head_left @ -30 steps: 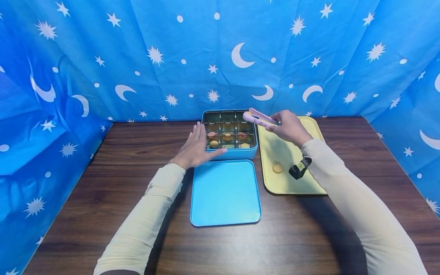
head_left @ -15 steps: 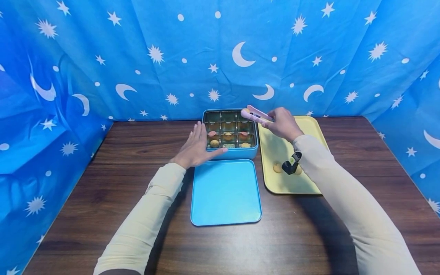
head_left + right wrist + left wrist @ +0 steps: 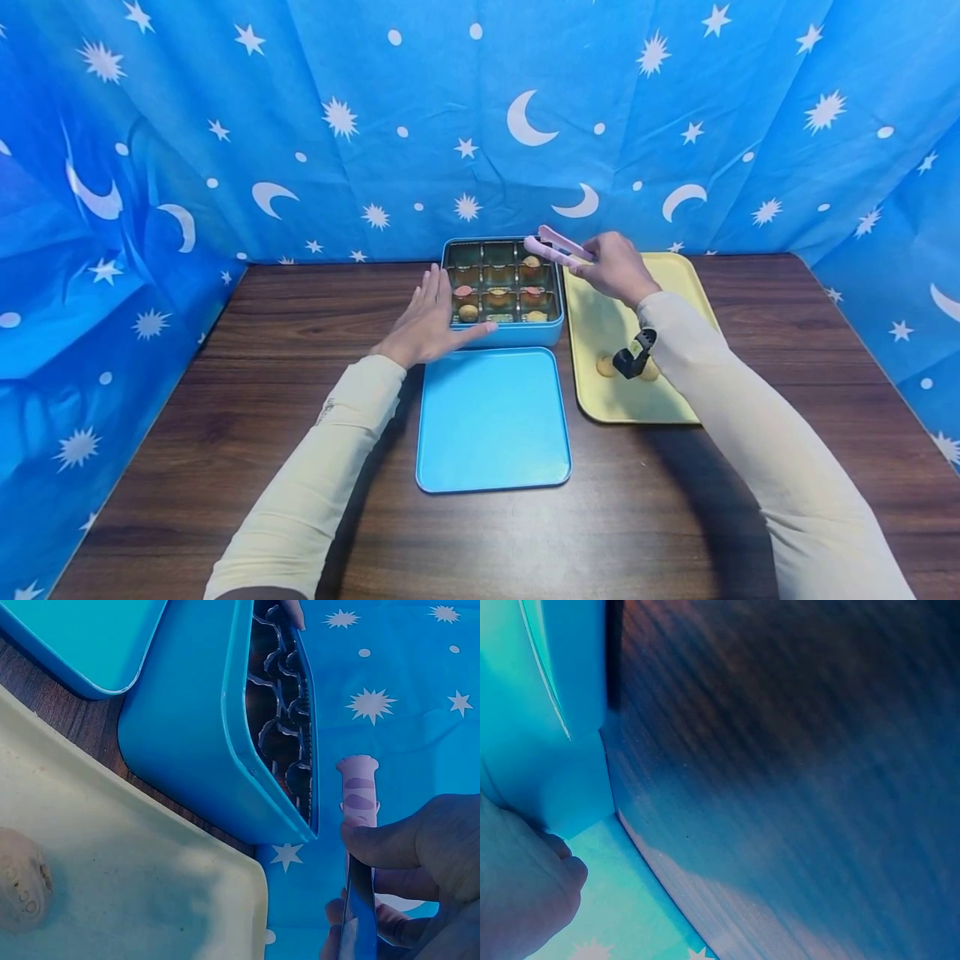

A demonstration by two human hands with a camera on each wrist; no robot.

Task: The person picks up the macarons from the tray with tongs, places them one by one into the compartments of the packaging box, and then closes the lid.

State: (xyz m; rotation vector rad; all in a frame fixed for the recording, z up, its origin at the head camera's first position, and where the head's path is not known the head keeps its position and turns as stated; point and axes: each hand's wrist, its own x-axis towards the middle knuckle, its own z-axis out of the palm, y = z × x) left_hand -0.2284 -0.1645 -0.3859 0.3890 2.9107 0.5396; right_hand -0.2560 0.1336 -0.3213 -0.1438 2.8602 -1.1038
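Tray [image 3: 600, 321] sits at 4 o'clock of the blue tin [image 3: 525, 335], likely for short reach. Lid [image 3: 493, 421] lies off at 6 o'clock, leaving compartments accessible. Left hand [image 3: 426, 325] flat, fingers straight at tin's 9 o'clock wall, probably bracing it. Right hand [image 3: 618, 265] grasps pink tongs [image 3: 553, 252], tips spread over the 1-2 o'clock compartment; cookie [image 3: 532, 262] there looks free of them.

The tin [image 3: 522, 336] stands on the table [image 3: 285, 333], the curtain [image 3: 360, 100] behind it. The lid [image 3: 493, 421] lies before the tin, the tray [image 3: 592, 400] to its right, bearing biscuits [image 3: 606, 366]. Other biscuits sit in the tin's compartments, toward its front and at rear right. The left hand [image 3: 427, 321] is at its left side; tongs [image 3: 551, 253] in the right hand [image 3: 618, 267] are by its rear right corner.
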